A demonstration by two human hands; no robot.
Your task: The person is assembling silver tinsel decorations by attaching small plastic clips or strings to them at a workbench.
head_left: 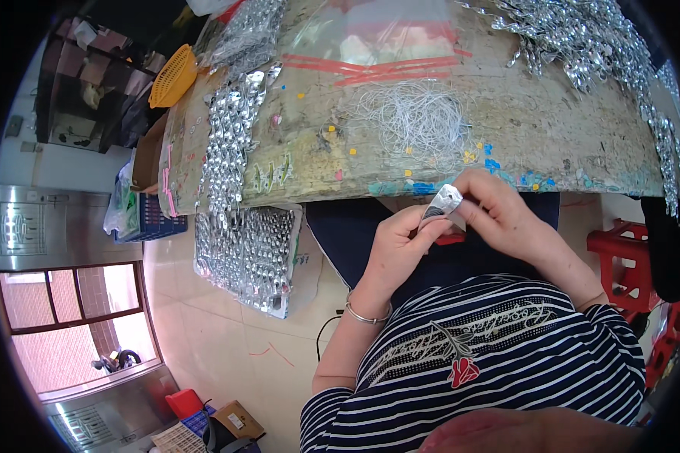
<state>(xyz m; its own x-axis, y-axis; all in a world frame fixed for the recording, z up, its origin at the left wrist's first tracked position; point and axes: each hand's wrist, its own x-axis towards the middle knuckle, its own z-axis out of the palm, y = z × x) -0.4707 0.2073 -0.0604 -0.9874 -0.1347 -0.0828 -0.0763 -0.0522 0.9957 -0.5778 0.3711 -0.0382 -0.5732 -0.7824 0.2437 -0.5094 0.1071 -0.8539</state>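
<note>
Just off the table's near edge, both of my hands meet at a small shiny silver piece [445, 198] that looks like folded foil. My left hand [399, 243] pinches its lower end between thumb and fingers. Closed on its upper right side is my right hand [497, 210], with the fingers bent; the fingertips are partly hidden behind the piece. Something small and red [450, 238] shows beneath the hands, too covered to name. Beyond them on the table lies a loose tangle of thin white string [419, 121].
Silver twisted strands hang over the worn table [310, 177] at the left [230, 136] and far right [582, 45]. Clear plastic bags with red strips [370, 38] lie at the back. A yellow basket [173, 76] sits at the far left, a red stool [623, 264] at the right.
</note>
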